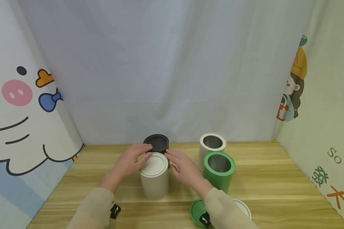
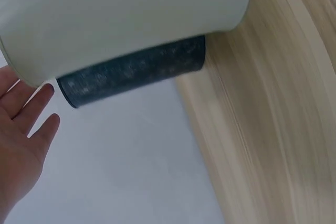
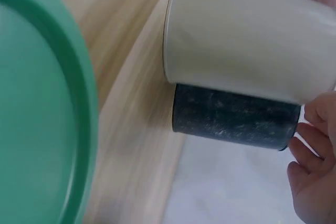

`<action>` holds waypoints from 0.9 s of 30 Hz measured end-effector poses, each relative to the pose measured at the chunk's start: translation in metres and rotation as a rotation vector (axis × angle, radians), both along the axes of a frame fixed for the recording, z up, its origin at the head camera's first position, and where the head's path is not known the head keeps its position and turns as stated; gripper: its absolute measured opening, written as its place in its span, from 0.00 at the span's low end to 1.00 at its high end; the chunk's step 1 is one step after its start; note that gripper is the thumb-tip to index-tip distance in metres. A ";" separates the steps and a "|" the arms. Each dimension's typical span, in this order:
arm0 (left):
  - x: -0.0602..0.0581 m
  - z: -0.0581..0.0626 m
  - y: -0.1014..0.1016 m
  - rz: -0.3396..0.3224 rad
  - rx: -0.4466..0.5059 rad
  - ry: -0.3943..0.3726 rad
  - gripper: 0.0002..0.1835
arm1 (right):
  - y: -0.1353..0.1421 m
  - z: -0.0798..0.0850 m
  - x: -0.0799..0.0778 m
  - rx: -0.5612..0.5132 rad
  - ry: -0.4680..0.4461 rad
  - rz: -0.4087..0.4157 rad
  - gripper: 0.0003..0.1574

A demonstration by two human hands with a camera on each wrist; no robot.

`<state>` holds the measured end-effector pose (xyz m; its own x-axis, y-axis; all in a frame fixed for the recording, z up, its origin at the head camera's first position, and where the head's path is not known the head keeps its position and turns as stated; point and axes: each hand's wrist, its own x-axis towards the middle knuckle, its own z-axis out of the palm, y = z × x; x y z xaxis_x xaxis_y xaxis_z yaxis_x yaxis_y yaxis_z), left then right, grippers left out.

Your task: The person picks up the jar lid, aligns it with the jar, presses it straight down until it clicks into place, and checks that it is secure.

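Note:
A white lidded can (image 1: pixel 155 184) stands upright at the front, with a black lidded can (image 1: pixel 157 141) right behind it. My left hand (image 1: pixel 131 160) reaches in from the left, its fingers stretched over the white can's top edge toward the black can. From the other side my right hand (image 1: pixel 186 167) has its fingertips at the black can's rim, beside the white can's top. In the right wrist view the fingers of that hand (image 3: pixel 320 150) are loosely bent near the top end of the black can (image 3: pixel 236 116). Neither hand grips a can.
A green can (image 1: pixel 219 181) without a lid stands to the right, overlapping a white open can (image 1: pixel 203 156) behind it. A green lid (image 1: pixel 195 211) and a white lid (image 1: pixel 244 208) lie near the right forearm. Curtains rise behind the wooden table (image 1: pixel 275 178).

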<state>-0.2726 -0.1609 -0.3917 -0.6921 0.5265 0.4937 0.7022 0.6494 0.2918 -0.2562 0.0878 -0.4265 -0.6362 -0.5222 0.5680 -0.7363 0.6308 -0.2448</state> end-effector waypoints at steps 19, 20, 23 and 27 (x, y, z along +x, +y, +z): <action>0.042 0.009 0.038 -0.063 -0.090 0.020 0.29 | 0.038 -0.001 0.053 0.005 0.022 0.049 0.34; 0.044 0.009 0.040 -0.070 -0.095 0.015 0.29 | 0.041 -0.002 0.056 0.009 0.022 0.054 0.34; 0.051 0.010 0.046 -0.101 -0.111 0.017 0.31 | 0.047 -0.004 0.063 0.008 0.014 0.079 0.36; 0.059 0.009 0.055 -0.137 -0.129 0.034 0.32 | 0.056 -0.008 0.072 -0.011 0.029 0.103 0.38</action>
